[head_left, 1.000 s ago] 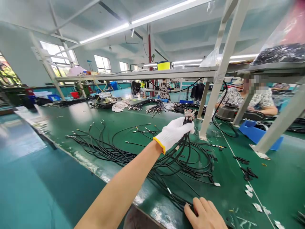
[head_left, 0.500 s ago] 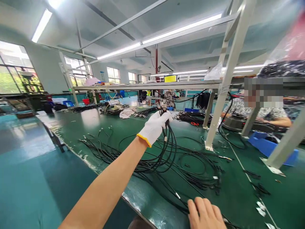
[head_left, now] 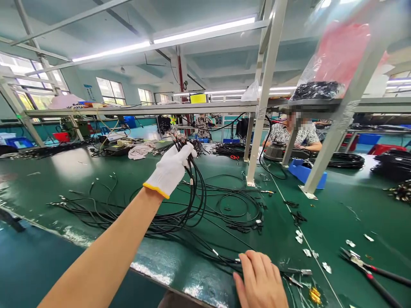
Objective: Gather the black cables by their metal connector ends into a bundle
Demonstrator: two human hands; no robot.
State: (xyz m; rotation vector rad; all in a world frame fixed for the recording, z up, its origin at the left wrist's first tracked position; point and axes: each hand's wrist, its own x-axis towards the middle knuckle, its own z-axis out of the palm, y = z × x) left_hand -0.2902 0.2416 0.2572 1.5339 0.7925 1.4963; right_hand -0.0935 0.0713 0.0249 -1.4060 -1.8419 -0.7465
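Note:
My left hand (head_left: 175, 164), in a white knitted glove with a yellow cuff, is closed around the upper part of a bundle of black cables (head_left: 197, 188). Metal cable ends (head_left: 177, 137) stick out above the fist, while the cables loop down onto the green table. At the lower right, my bare right hand (head_left: 261, 276) lies palm down over more of the black cables, its fingers bent and the thumb apart. Whether its fingertips touch them is hidden. Cable ends with metal connectors (head_left: 302, 272) emerge beyond its right side.
Pliers (head_left: 359, 262) with red-black handles lie at right, near white scraps (head_left: 326, 268) and a gold-coloured piece (head_left: 315, 295). Shelf posts (head_left: 261, 107) rise from the table (head_left: 346, 222). A blue bin (head_left: 305, 174) stands near a seated co-worker (head_left: 308, 134). Coiled cables (head_left: 240, 207) lie mid-table.
The view has turned right, bringing the pliers and scraps into sight. My right hand has moved onto the cables. My left hand still holds its bundle.

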